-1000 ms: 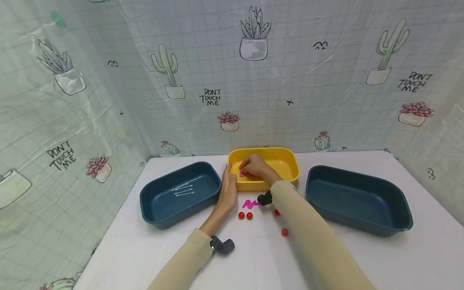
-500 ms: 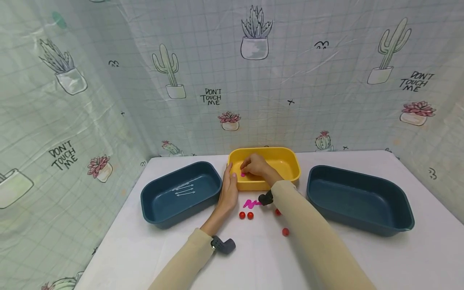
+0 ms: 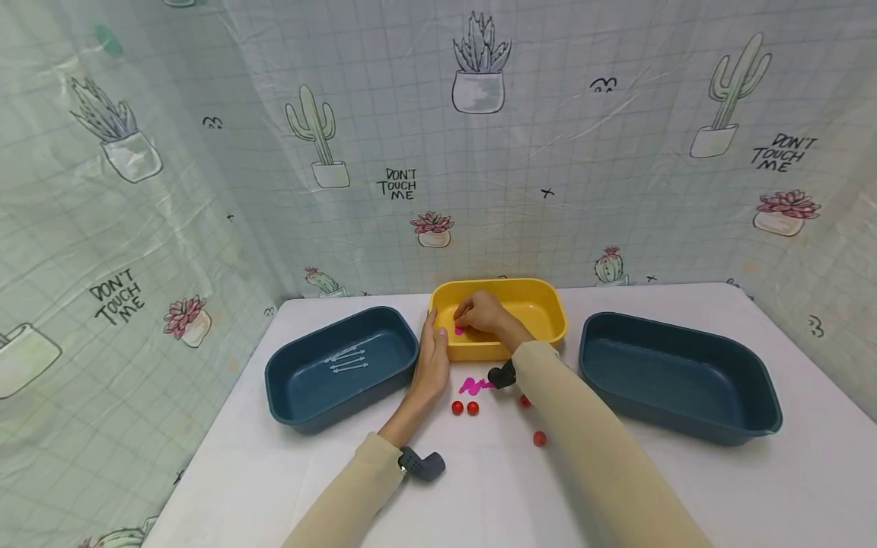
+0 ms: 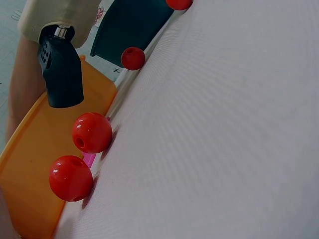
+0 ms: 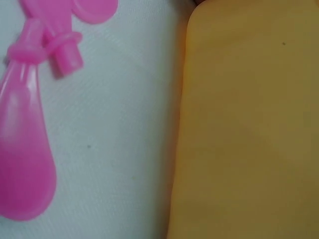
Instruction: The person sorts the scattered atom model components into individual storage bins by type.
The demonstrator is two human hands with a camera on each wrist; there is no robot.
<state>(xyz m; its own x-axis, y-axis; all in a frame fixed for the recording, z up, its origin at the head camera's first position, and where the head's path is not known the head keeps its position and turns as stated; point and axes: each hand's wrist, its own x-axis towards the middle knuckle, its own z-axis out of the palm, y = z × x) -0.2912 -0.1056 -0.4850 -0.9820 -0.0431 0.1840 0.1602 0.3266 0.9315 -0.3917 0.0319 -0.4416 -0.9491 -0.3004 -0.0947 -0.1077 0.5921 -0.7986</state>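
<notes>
At the back of the table, my left hand (image 3: 432, 361) lies along the left end of the yellow bin (image 3: 479, 352), fingers straight against its side. My right hand (image 3: 482, 312) reaches over the bin's front rim, and its curled fingers pinch a small pink plastic piece (image 3: 459, 331) low inside. The fingers cover most of that piece. In front of the bin lie several pink plastic pieces (image 3: 471, 387). Up close in the right wrist view, one pink piece (image 5: 25, 164) has a rounded paddle end and a collared stem. Two red beads (image 4: 92, 133) with holes sit nearby.
A dark blue bin (image 3: 311, 415) on the left holds several thin pale rods (image 3: 349, 358). To the right stands a longer dark blue bin (image 3: 678, 411). Another red bead (image 3: 540, 438) lies beside the right sleeve (image 3: 589, 434). A cactus-print sheet hangs behind the table.
</notes>
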